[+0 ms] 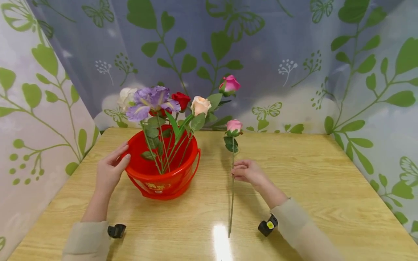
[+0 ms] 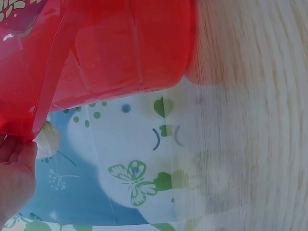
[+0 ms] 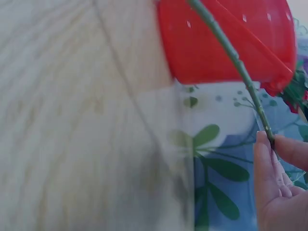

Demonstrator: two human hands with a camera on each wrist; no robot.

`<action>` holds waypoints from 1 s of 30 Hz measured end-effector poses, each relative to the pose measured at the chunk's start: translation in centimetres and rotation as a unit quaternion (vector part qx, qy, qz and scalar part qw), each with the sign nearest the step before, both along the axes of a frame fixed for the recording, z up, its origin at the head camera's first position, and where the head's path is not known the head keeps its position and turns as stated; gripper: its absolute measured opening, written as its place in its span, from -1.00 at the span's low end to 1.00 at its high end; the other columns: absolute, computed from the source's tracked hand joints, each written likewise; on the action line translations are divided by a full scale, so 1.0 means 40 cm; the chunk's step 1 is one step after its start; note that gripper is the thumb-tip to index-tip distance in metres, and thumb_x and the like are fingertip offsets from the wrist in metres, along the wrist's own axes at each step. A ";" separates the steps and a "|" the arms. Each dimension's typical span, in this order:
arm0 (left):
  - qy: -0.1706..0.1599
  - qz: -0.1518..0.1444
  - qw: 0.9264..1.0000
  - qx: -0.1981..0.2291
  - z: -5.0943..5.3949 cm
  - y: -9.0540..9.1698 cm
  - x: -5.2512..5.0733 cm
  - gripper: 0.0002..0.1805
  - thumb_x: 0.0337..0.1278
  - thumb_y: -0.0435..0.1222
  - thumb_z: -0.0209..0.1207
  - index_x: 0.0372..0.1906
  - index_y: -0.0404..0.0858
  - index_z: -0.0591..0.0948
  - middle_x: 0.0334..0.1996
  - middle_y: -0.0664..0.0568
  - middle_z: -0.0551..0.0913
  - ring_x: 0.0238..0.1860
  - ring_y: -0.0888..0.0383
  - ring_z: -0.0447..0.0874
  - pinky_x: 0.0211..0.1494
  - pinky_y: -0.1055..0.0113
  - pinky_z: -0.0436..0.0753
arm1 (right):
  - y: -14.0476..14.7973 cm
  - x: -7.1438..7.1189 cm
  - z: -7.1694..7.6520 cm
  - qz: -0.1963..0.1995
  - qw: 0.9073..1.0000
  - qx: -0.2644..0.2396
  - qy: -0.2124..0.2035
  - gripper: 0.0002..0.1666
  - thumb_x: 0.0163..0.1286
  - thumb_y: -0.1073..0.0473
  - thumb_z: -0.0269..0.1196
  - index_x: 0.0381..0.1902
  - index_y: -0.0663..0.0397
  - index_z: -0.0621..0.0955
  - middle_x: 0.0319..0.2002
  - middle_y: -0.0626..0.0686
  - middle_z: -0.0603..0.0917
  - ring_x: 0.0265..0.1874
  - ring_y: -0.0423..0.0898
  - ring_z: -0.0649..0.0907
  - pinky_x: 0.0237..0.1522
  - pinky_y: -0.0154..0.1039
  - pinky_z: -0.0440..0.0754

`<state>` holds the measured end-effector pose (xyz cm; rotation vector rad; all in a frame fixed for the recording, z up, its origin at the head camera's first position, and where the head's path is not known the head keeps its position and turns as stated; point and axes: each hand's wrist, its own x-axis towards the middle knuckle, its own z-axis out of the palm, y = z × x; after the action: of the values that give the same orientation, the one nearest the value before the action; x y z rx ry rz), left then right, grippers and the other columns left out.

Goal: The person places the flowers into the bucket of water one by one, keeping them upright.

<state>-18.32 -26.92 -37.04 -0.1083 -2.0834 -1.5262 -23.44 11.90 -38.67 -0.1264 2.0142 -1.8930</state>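
A red bucket [image 1: 160, 183] stands left of centre with several artificial flowers leaning in it: a purple iris [image 1: 151, 101], a peach rose [image 1: 200, 106], a red rose [image 1: 180, 100], a magenta rose [image 1: 230, 84] and a white flower [image 1: 127, 98]. At the bucket's left rim, my left hand [image 1: 111, 170] touches the edge with thumb and fingers fairly straight. My right hand [image 1: 249, 172] pinches the green stem [image 3: 240, 67] of a pale pink rose [image 1: 234, 126] between thumb and fingers, right of the bucket. That rose is upright in the head view, bloom at the top.
A wooden table [image 1: 313, 170] lies under everything. Behind and at the sides hang cloths [image 1: 261, 65] printed with leaves and butterflies. The bucket's red handle [image 1: 197, 165] hangs down at its side. Each wrist wears a small black camera [image 1: 117, 231].
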 end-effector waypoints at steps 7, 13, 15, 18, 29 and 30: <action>0.003 0.004 1.000 -0.004 0.001 -0.003 0.002 -0.65 0.05 -0.42 0.13 -0.02 -0.50 0.50 0.02 0.05 0.52 0.06 0.32 0.40 -0.05 0.59 0.43 | 0.038 0.010 0.038 -0.018 0.999 0.001 0.029 -0.52 0.21 0.43 0.11 0.06 0.55 0.28 -0.37 0.03 0.60 -0.36 -0.11 0.64 -0.23 -0.24 0.59; 0.004 0.001 1.000 -0.011 0.004 0.002 0.003 -0.65 0.04 -0.44 0.14 -0.02 -0.49 0.51 0.02 0.02 0.52 0.04 0.34 0.40 -0.05 0.60 0.43 | 0.051 0.026 0.100 -0.027 0.997 -0.040 0.062 -0.57 0.22 0.41 0.11 0.01 0.54 0.29 -0.39 -0.02 0.55 -0.38 -0.21 0.62 -0.19 -0.29 0.57; 0.004 0.000 1.000 -0.006 0.002 0.004 0.004 -0.65 0.03 -0.45 0.13 -0.02 -0.49 0.51 0.02 0.02 0.52 0.04 0.35 0.40 -0.04 0.59 0.42 | 0.049 0.031 0.125 -0.026 0.996 -0.052 0.069 -0.61 0.22 0.43 0.10 -0.02 0.51 0.31 -0.40 -0.03 0.55 -0.37 -0.21 0.62 -0.18 -0.29 0.57; 0.000 0.001 1.000 -0.001 0.000 0.006 0.006 -0.65 0.03 -0.47 0.13 -0.02 -0.49 0.51 0.02 0.02 0.52 0.04 0.36 0.40 -0.03 0.58 0.42 | 0.038 0.039 0.167 -0.029 0.994 -0.067 0.081 -0.63 0.21 0.46 0.09 -0.01 0.49 0.33 -0.40 -0.04 0.57 -0.35 -0.17 0.63 -0.19 -0.29 0.57; -0.003 0.005 1.000 -0.010 0.013 0.007 0.005 -0.66 0.05 -0.46 0.12 -0.02 -0.49 0.50 0.04 -0.11 0.49 0.05 0.33 0.40 -0.05 0.59 0.42 | -0.044 0.055 0.311 -0.069 0.970 -0.193 0.129 -0.66 0.22 0.41 0.12 -0.02 0.27 0.42 -0.36 0.03 0.60 -0.38 -0.13 0.61 -0.28 -0.32 0.59; -0.005 0.006 1.000 -0.014 0.012 0.007 0.005 -0.65 0.05 -0.45 0.12 -0.01 -0.48 0.50 0.04 -0.10 0.49 0.05 0.33 0.40 -0.04 0.59 0.42 | -0.054 0.055 0.320 -0.073 0.966 -0.207 0.134 -0.68 0.21 0.41 0.12 -0.04 0.25 0.44 -0.36 0.05 0.61 -0.38 -0.12 0.61 -0.29 -0.32 0.59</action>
<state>-18.13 -26.62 -36.57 -0.0986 -2.1093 -1.4933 -21.24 9.73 -25.86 -0.3697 1.7948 -2.4885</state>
